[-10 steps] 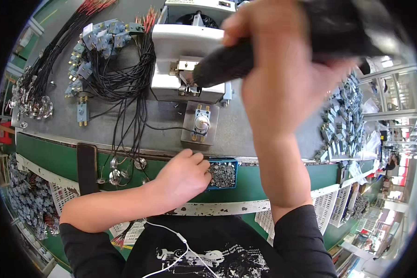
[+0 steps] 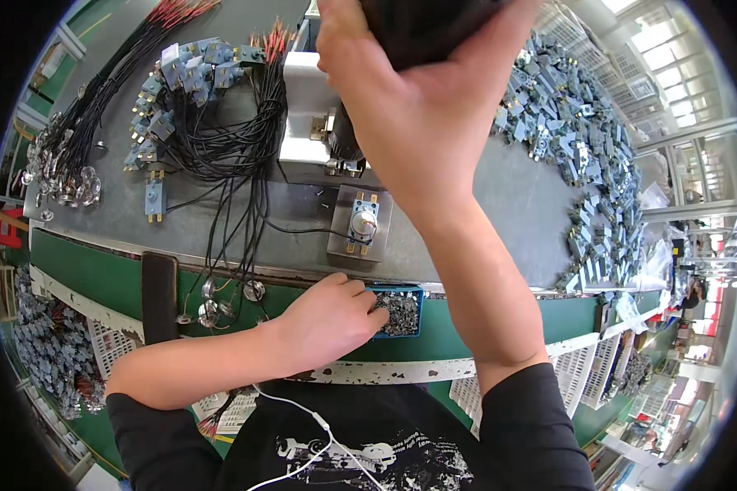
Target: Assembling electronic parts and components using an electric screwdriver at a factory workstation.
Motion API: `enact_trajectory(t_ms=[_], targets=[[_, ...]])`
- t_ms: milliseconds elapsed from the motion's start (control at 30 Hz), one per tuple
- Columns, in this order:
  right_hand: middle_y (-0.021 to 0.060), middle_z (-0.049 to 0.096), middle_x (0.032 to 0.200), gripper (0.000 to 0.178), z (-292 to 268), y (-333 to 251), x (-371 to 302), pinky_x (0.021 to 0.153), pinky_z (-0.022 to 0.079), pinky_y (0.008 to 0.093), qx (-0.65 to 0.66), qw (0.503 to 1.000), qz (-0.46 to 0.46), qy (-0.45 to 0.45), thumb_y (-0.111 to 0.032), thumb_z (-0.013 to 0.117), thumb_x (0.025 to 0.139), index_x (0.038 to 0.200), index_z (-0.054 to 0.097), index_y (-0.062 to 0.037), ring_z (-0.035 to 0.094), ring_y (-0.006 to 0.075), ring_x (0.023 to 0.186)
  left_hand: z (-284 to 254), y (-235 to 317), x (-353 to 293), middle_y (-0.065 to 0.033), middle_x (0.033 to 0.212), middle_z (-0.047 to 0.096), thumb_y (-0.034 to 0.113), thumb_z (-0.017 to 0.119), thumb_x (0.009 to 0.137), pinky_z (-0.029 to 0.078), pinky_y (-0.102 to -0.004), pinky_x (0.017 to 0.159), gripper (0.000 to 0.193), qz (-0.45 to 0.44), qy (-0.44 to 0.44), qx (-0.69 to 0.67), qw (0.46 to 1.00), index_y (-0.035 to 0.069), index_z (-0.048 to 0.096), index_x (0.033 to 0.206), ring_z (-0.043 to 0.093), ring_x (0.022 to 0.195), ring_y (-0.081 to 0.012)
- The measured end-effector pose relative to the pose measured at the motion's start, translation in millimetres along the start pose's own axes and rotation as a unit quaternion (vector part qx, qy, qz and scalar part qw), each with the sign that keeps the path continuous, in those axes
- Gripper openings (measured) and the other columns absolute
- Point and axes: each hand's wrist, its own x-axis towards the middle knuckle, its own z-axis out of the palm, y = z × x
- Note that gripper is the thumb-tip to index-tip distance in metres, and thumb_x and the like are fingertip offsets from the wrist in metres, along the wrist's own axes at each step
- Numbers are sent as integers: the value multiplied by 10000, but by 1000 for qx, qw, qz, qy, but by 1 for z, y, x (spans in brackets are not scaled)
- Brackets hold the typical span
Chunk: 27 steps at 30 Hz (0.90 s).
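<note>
The right forearm reaches up and forward, its hand [image 2: 418, 102] raised above the grey metal worktop [image 2: 532, 213] and wrapped around a thick black handheld tool [image 2: 434, 29]. The left forearm lies across the front, its hand [image 2: 332, 319] palm-down with fingers bent at the blue rectangular tray of small metal parts [image 2: 420, 314]; whether they pinch anything cannot be told. A grey-blue rectangular switch with a round metal cap [image 2: 363, 222] sits on a square metal block [image 2: 382, 247].

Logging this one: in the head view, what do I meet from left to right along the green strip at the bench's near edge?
Dark flat bar → shiny round metal pieces → left hand → blue tray of small metal parts → right forearm.
</note>
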Motion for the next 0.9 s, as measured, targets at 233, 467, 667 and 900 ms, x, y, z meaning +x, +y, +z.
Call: enact_trajectory(t_ms=[233, 467, 667, 900], targets=[[142, 612, 1094, 713, -25, -28, -6, 721, 552, 294, -45, 999, -10, -9, 62, 715, 869, 1471, 338, 5, 646, 167, 862, -1, -4, -3, -24, 963, 654, 107, 660, 790, 494, -365, 795, 190, 17, -1, -91, 996, 89, 680, 978, 632, 905, -210], [143, 618, 1035, 712, -45, -46, -16, 681, 548, 300, -77, 997, 6, 12, 23, 682, 902, 1495, 292, -26, 629, 168, 783, -1, -2, -4, -36, 948, 666, 103, 656, 798, 500, -366, 798, 175, 17, -4, -124, 992, 77, 683, 969, 659, 942, -209], [144, 624, 984, 712, -45, -50, -22, 647, 544, 305, -90, 996, 15, 23, -10, 654, 930, 1516, 253, -53, 614, 169, 714, -4, 0, -5, -52, 853, 645, 87, 659, 785, 501, -376, 795, 107, 17, 5, -116, 993, 59, 635, 886, 672, 895, -227], [146, 630, 925, 712, -53, -64, -27, 608, 539, 311, -107, 994, 23, 30, -49, 622, 963, 1541, 208, -84, 596, 170, 635, -29, -7, -3, -43, 863, 643, 72, 672, 790, 483, -380, 776, 134, -39, 158, -100, 982, 71, 668, 924, 658, 871, -233]])
